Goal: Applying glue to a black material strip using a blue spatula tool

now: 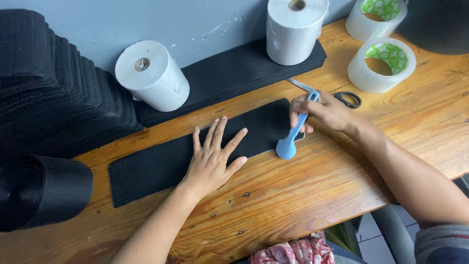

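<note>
Head view. Patterned pink fabric [293, 253] at bottom edge, nearest the lens. Wooden table [312, 195] above it. Left hand [212, 159]: flat, fingers spread wide, pressing down on black strip [161, 164]. Black strip: long, rectangular, matte, finely textured, lying diagonally across table centre, lower left to upper right. Right hand [322, 111]: closed around handle of blue tool [293, 134], rounded end down at right end of strip, near its front edge. Scissors [337, 95] just behind right hand. Two white rolls [154, 76] [293, 29] on stacked black strips [234, 73] against grey wall. Two clear tape rolls [381, 66] [375, 18] at upper right. Tall black pile [53, 83] and black roll [44, 190] at left.
</note>
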